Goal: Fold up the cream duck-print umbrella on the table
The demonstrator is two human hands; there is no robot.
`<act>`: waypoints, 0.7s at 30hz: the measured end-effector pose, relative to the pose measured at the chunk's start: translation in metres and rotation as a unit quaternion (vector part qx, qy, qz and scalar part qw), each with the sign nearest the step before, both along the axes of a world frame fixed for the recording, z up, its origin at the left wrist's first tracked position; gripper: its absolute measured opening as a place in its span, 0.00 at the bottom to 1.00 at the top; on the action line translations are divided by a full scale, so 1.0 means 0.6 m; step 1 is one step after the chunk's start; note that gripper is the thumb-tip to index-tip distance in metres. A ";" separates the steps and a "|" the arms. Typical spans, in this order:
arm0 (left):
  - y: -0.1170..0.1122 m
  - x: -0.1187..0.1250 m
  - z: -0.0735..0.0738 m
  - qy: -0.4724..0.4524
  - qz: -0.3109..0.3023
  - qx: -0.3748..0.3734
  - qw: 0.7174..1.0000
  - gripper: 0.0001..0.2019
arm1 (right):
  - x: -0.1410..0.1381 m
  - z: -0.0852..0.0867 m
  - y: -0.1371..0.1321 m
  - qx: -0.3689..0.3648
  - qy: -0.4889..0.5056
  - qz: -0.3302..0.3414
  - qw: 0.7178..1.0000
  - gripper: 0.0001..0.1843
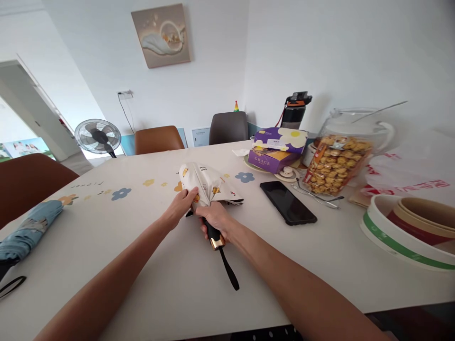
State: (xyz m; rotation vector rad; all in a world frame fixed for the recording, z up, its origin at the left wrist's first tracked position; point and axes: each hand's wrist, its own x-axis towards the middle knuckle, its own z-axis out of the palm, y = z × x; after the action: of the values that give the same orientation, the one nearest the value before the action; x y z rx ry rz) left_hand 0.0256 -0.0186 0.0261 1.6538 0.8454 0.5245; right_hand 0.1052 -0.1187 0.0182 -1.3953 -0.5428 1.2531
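A white folding umbrella (201,177) with small cartoon prints lies over the middle of the table, its canopy loosely gathered. My right hand (215,218) is closed around the top of its black handle, just below the canopy. The handle ends in a gold band, from which a black wrist strap hangs toward me. My left hand (183,204) pinches the canopy's left side, thumb on top of the fabric; its other fingers are partly hidden. On the far left lies a second, light-blue folded umbrella (33,229), touched by neither hand.
Right of my hands lie a black phone (288,202) and eyeglasses (322,201). Behind them are purple boxes (272,158), a snack bag (337,163), a clear pitcher (359,123) and a dark bottle (294,111). Paper tubs (401,237) stand near the right edge. Chairs (158,138) line the far side.
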 end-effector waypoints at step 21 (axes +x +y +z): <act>0.020 0.018 0.032 -0.218 0.045 -0.317 0.922 0.21 | -0.020 0.007 -0.016 0.099 0.137 0.113 0.979 0.17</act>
State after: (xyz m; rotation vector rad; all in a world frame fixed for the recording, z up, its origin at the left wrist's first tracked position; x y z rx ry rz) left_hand 0.0364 -0.0069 0.0452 0.8614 0.6626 0.5775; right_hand 0.0930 -0.1282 0.0224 -0.9940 -0.6265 1.5017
